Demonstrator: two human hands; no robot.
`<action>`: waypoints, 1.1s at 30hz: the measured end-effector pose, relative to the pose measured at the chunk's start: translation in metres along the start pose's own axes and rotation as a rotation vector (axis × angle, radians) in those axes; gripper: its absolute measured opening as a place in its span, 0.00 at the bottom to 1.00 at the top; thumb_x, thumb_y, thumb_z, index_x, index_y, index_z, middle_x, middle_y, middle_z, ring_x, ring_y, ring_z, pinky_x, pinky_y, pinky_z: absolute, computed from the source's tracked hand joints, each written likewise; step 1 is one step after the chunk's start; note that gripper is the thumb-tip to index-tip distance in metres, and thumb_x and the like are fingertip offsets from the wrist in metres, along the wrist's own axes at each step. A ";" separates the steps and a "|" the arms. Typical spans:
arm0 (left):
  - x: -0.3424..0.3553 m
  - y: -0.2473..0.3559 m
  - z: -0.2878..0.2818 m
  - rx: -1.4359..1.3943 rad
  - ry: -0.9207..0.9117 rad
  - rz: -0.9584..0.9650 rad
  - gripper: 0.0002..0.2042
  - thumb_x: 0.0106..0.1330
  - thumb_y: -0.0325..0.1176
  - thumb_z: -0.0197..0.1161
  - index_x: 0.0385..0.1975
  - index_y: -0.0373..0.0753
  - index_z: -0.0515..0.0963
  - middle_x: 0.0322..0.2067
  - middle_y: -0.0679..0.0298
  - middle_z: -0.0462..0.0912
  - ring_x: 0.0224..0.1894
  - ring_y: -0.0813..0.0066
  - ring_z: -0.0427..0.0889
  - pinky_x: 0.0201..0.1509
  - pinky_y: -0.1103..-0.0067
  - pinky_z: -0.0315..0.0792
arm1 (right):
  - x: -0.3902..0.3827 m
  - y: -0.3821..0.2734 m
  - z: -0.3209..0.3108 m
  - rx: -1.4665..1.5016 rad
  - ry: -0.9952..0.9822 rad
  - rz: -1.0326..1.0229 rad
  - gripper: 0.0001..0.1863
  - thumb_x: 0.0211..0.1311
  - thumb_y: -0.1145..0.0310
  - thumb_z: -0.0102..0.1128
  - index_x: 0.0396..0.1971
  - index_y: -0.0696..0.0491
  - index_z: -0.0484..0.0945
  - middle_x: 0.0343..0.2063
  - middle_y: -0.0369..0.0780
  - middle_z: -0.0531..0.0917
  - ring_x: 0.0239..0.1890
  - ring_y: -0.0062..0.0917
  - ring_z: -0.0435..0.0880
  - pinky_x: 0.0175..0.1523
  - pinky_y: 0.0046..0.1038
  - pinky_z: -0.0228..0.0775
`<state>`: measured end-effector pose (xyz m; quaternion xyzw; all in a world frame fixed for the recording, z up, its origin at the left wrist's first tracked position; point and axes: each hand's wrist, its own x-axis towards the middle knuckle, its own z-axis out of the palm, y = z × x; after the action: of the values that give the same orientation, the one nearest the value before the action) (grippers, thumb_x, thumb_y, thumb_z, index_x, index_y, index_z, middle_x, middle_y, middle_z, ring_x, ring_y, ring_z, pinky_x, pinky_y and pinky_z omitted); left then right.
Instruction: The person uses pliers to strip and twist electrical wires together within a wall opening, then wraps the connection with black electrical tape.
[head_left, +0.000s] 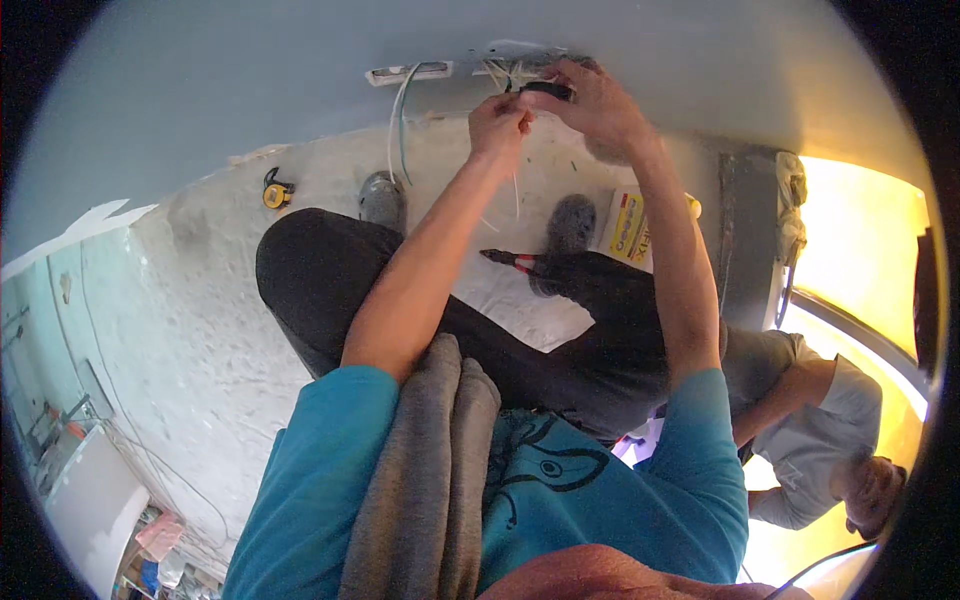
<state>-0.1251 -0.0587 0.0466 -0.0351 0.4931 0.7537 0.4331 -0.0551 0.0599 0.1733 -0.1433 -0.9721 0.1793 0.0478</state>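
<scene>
Both my hands are raised at the grey wall, close together in front of an opening with wires (497, 70). My left hand (498, 128) is pinched closed at the wire ends, and its fingertips hide what lies between them. Beside it my right hand (600, 103) is closed on a black roll of electrical tape (549, 91), seen almost edge-on. A thin white wire (517, 195) hangs below my left hand. Left of the hands, white and green cables (403, 110) come out of a second wall slot (428, 72) and droop to the floor.
Red-handled pliers (512, 260) lie on the dusty floor between my legs. A yellow and white box (627, 226) stands by my right foot. The yellow tape measure (276, 191) sits near the wall at left. Another person (815, 435) is close on my right.
</scene>
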 end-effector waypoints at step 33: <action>0.000 0.004 0.021 -0.210 0.023 -0.077 0.04 0.67 0.28 0.58 0.30 0.39 0.73 0.23 0.65 0.75 0.17 0.81 0.63 0.20 0.82 0.57 | 0.030 0.063 0.048 0.411 -0.301 0.208 0.24 0.61 0.43 0.57 0.46 0.46 0.84 0.34 0.38 0.88 0.33 0.25 0.86 0.44 0.30 0.77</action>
<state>-0.1196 -0.0433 0.0603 -0.1077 0.4149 0.7835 0.4498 -0.0743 0.1089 0.1072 -0.2014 -0.8915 0.3962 -0.0877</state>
